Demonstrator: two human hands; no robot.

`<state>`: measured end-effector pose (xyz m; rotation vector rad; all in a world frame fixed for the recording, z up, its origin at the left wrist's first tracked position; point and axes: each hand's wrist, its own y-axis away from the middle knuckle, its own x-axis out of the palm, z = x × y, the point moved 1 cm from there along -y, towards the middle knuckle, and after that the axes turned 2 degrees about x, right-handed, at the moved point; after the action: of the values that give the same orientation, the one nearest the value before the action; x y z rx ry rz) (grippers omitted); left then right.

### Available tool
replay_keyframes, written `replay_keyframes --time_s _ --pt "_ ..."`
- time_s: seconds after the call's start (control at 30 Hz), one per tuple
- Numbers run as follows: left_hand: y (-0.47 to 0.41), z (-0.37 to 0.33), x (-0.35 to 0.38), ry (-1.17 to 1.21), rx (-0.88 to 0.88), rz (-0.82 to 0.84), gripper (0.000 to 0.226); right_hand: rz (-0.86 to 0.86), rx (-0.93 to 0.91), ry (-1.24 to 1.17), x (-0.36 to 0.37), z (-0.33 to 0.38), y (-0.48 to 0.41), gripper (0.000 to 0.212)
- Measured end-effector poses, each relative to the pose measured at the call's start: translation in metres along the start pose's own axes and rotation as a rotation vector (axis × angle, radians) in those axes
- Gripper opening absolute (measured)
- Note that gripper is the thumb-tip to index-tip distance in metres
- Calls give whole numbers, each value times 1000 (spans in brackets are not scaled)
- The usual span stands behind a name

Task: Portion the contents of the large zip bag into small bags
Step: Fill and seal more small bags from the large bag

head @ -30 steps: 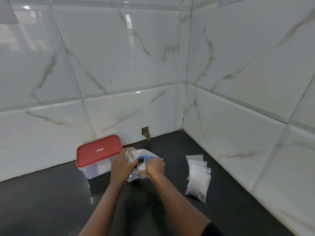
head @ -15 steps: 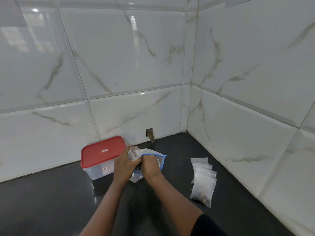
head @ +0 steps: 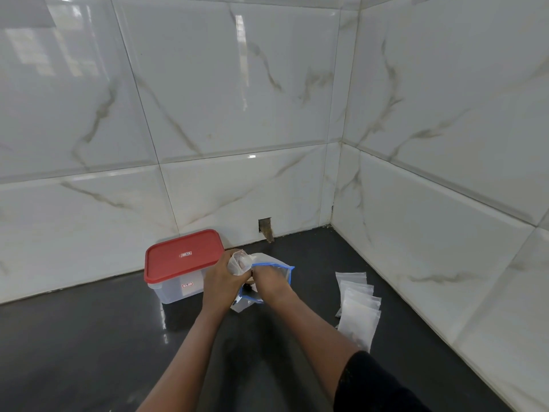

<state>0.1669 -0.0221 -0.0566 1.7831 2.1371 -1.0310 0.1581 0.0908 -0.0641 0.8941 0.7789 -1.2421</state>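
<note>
Dark counter [head: 89,352], left hand [head: 221,278] gripping small bag [head: 237,263], right hand [head: 270,281] inside large zip bag [head: 286,273], grip unclear.

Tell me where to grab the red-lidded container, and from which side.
Take the container at its free left end, gripping under the overhanging red lid, coming from the left: the left hand crowds its right end, the wall its back.
</note>
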Motion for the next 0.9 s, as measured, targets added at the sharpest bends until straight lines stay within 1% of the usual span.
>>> replay_keyframes --time_s 0.07,0.1,0.13,0.17,0.2,0.23,0.27,0.3,0.37,0.53,0.57,0.6,0.63,0.67,0.7,0.77,0.83,0.9 --pt "0 -2 -1 -3 7 -13 40 -19 21 -117 -3 2 1 20" --pt "0 -3 -1 -8 14 -14 41 1 40 -113 -3 2 0 15" --pt "0 -2 -1 -14 17 -12 42 37 48 -57 -4 4 -1 10" --pt "0 -2 -1 -19 21 -5 43 91 86 -16 -6 8 2 12" --pt "0 0 -2 -26 25 3 44 107 89 -5 -7 9 1 20" --pt "0 1 -2 -33 28 12 45 109 68 14 -6 12 2 27" --pt "0 3 -3 -39 27 19 45 88 26 50 -6 13 3 30" --pt "0 5 -3 -44 26 23 45 102 15 95 -6 15 6 30" --pt "-1 7 -4 -48 31 26 44 129 20 117 -3 15 6 29" --pt "-1 4 -1 -61 8 32 44 97 -3 171 -7 8 10 26" --pt "0 2 0 -51 8 33 44 92 9 181 -6 7 11 22" --pt "0 0 1 -34 12 37 44 59 21 179 -4 4 11 13" --pt "2 -1 1 -20 18 41 43 17 44 138 -3 3 13 7" --pt "2 -1 3 -13 22 44 42 -27 81 102 0 0 11 20" --pt "3 -2 3 -16 24 47 41 -42 129 17 1 0 14 26" --pt "4 -2 4 -26 24 56 40 -72 170 -73 6 0 18 15" --pt "6 -2 5 -24 26 64 40 -124 207 -99 11 -2 18 25" --pt "7 -1 4 -19 29 69 39 -172 261 -179 16 -2 22 28"
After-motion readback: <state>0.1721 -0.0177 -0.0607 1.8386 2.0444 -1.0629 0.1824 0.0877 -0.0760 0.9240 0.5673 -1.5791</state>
